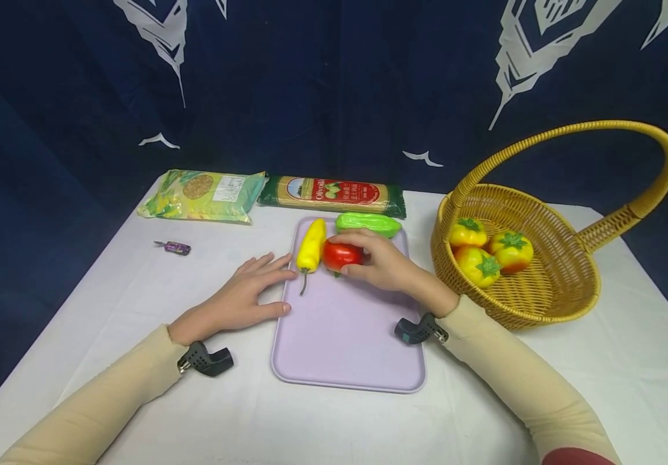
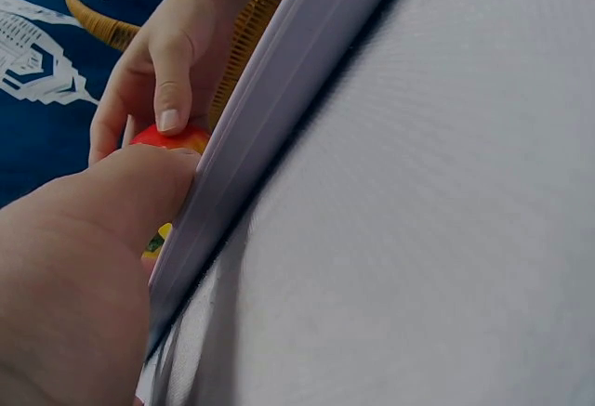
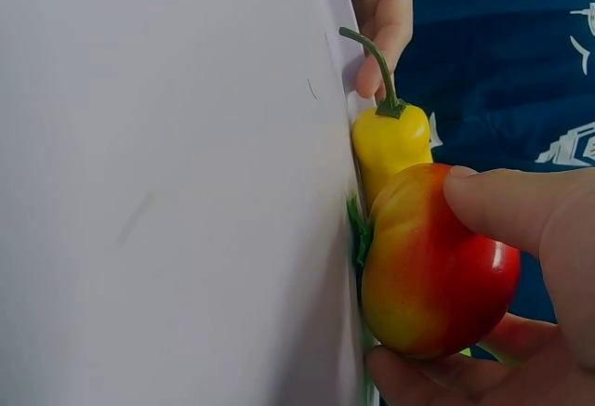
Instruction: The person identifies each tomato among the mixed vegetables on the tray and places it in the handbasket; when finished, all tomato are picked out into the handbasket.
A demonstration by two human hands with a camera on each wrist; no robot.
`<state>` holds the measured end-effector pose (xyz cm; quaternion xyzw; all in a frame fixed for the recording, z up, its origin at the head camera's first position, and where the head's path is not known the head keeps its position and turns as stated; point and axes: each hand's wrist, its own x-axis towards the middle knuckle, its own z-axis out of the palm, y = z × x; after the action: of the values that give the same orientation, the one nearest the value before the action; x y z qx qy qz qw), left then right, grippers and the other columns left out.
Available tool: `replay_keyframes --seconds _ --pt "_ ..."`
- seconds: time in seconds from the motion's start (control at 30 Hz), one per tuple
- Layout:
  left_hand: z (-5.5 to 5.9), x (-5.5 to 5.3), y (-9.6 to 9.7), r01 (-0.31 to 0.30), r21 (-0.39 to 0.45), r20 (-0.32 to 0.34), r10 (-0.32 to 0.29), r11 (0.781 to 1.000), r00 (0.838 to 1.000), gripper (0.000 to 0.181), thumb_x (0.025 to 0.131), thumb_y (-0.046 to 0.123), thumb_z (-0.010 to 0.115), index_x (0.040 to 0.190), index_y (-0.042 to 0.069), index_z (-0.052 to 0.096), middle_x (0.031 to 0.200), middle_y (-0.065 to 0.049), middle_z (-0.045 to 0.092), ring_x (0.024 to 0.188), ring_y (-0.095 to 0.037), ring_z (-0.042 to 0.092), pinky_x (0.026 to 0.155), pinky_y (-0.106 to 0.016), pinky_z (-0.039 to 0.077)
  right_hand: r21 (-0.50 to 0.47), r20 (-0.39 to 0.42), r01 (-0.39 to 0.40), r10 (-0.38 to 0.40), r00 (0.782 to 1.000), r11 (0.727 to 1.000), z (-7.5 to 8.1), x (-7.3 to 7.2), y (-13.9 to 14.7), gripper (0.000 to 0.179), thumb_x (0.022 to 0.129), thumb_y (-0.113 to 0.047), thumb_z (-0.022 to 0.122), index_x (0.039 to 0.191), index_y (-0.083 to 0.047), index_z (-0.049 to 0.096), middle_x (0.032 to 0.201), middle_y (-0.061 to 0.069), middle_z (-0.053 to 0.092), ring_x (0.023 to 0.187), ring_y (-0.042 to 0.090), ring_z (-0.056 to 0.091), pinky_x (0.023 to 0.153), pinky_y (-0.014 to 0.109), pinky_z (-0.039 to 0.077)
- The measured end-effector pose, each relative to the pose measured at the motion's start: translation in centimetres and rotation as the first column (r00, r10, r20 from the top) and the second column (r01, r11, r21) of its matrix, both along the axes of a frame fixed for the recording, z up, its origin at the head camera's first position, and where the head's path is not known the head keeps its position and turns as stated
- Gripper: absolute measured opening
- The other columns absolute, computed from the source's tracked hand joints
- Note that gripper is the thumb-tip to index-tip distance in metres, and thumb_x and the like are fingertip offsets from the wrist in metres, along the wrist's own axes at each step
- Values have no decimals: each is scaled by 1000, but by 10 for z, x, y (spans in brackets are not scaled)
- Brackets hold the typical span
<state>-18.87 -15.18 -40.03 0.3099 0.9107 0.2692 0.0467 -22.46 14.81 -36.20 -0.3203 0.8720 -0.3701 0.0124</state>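
My right hand (image 1: 377, 258) grips a red tomato (image 1: 341, 256) over the upper part of a lilac tray (image 1: 345, 342). In the right wrist view the tomato (image 3: 437, 267) shows a yellow-orange side, its green leafy end facing the tray, with thumb and fingers on opposite sides. Beside it on the tray lies a yellow pepper (image 1: 312, 245) with a long stem. A bumpy green vegetable (image 1: 369, 224) lies along the tray's far edge, just behind the right hand. My left hand (image 1: 247, 294) rests with fingers spread at the tray's left edge, holding nothing.
A wicker basket (image 1: 566, 290) with a tall handle stands right of the tray, with three yellow-red tomatoes (image 1: 511, 250) inside. Behind the tray lie a spaghetti pack (image 1: 334, 194) and a green-yellow bag (image 1: 203, 196). A small purple-wrapped item (image 1: 174, 247) lies at left.
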Motion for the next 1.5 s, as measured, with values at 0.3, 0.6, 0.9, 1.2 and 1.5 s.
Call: replay_keyframes --seconds 0.3,0.6,0.9,1.2,1.5 --pt "-1 0 0 0 3 -1 0 1000 1000 59 90 39 72 143 16 59 166 -9 36 154 -48 24 124 -71 13 -2 2 0 0 1000 1000 -1 0 0 51 87 -4 76 136 -6 63 146 21 57 134 39 53 110 54 50" --pt "-1 0 0 -1 8 -2 1 1000 1000 58 91 38 72 143 17 59 166 -9 36 154 -48 24 123 -72 13 8 9 8 -8 1000 1000 0 0 0 51 87 -5 76 136 -7 63 145 20 57 134 38 53 110 53 50" --pt "0 1 1 1 11 -1 -1 1000 1000 58 91 39 72 143 17 59 166 -9 36 154 -49 24 123 -71 13 9 5 4 -4 1000 1000 1 0 1 52 87 -6 76 136 -7 63 145 19 58 133 38 54 109 53 51" --pt "0 1 0 -9 4 -6 9 1000 1000 58 91 39 73 143 18 59 166 -9 36 154 -48 24 124 -70 13 -7 4 -11 11 1000 1000 21 5 11 55 87 -8 78 139 -9 61 144 16 59 125 34 59 89 43 61" --pt "-1 2 0 -6 6 -19 6 1000 1000 58 90 39 73 142 17 60 165 -10 37 154 -48 24 124 -70 13 36 2 19 -19 1000 999 48 20 42 55 88 -13 79 140 -10 61 142 14 60 121 31 61 90 45 61"
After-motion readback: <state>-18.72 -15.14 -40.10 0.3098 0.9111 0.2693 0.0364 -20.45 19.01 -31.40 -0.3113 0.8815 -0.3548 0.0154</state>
